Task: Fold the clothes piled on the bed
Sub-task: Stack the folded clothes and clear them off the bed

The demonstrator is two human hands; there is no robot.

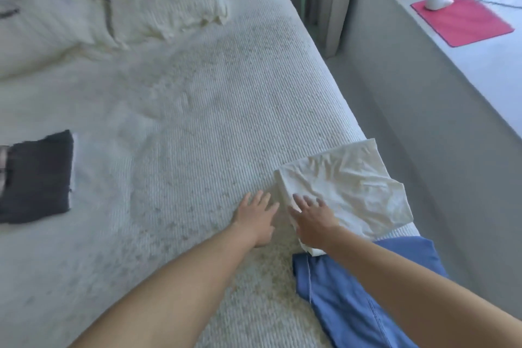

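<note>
A folded white garment (pixel 350 186) lies near the right edge of the bed (pixel 197 121). My right hand (pixel 312 220) rests flat on its near left corner, fingers spread. My left hand (pixel 258 216) lies flat on the bedspread just left of that garment, fingers straight. A blue garment (pixel 347 291) lies spread at the bed's near right corner, partly under my right forearm. A folded dark garment (pixel 36 175) sits at the bed's left side, cut off by the frame edge.
Two white pillows (pixel 166 0) lie at the head of the bed. A desk on the right carries a pink mouse pad (pixel 463 20) with a white mouse (pixel 437 0). Grey floor (pixel 409 121) runs between bed and desk.
</note>
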